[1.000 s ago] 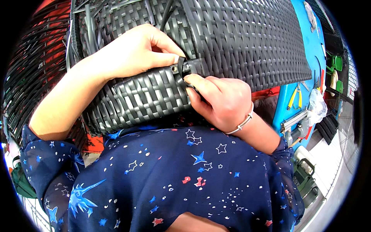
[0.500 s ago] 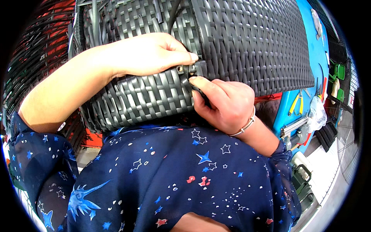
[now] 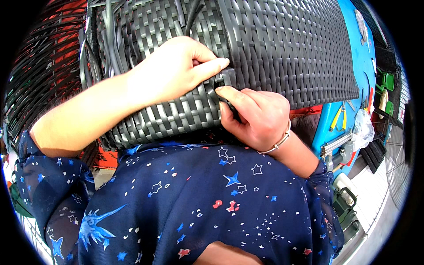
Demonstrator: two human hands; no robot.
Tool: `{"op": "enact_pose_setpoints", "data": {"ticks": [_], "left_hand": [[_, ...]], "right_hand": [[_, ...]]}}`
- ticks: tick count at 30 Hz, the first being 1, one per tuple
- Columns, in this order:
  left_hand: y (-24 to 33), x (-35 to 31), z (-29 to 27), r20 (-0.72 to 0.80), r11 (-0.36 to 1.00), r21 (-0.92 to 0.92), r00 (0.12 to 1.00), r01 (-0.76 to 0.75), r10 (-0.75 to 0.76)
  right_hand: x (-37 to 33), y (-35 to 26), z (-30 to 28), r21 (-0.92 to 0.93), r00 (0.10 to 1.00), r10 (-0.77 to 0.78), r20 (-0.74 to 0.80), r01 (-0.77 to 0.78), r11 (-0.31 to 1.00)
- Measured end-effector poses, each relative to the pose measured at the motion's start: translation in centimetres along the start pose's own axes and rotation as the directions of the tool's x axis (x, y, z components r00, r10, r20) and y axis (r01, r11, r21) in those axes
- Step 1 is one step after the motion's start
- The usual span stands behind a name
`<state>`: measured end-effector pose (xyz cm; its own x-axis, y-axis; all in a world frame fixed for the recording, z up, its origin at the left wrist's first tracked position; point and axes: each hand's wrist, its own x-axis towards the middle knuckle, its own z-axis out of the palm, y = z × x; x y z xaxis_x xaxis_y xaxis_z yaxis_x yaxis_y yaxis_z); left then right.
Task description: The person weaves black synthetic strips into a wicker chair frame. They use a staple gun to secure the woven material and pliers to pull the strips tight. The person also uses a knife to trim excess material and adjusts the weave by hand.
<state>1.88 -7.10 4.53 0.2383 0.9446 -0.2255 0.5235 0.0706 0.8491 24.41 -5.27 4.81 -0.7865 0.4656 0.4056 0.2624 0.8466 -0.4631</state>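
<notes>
One black weave (image 3: 291,53) is lying before my blouse (image 3: 194,176), my right hand (image 3: 261,118) gripping its near edge. My left hand (image 3: 181,66) is resting on it, bunched narrow; whether gripping, I cannot tell. Pliers (image 3: 336,119) are lying on the blue tabletop (image 3: 360,62).

The wicker (image 3: 287,48) is spreading before the person. The left hand (image 3: 181,66) is resting on its left part, while the right hand (image 3: 260,115) is sitting at its near edge. Strips (image 3: 110,42) are lying on its far left; strands (image 3: 39,66) are running beyond its left side. Right of it, the table (image 3: 325,121) is bearing pliers (image 3: 335,119), with a bag (image 3: 364,126) lying farther right. A case (image 3: 344,205) is standing right of the wicker, nearer the person.
</notes>
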Motion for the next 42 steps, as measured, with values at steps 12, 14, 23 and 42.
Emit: {"op": "enact_pose_setpoints", "data": {"ticks": [12,14,23,42], "left_hand": [[1.0,0.5,-0.2,0.227,0.825,-0.362,0.900,0.433,-0.372],[0.9,0.5,-0.5,0.270,0.788,-0.422,0.892,0.447,-0.361],[0.7,0.6,-0.5,0.294,0.690,-0.558,0.887,0.461,-0.355],[0.0,-0.1,0.5,-0.247,0.931,0.298,0.926,-0.208,0.286]], "right_hand": [[-0.1,-0.2,-0.5,-0.007,0.999,0.023,0.043,-0.023,1.000],[0.1,-0.2,-0.7,-0.017,0.998,0.018,0.056,-0.017,1.000],[2.9,1.4,-3.7,-0.006,0.969,-0.084,0.231,0.088,0.996],[0.9,1.3,-1.4,0.146,0.988,0.128,0.091,-0.140,0.979]]}}
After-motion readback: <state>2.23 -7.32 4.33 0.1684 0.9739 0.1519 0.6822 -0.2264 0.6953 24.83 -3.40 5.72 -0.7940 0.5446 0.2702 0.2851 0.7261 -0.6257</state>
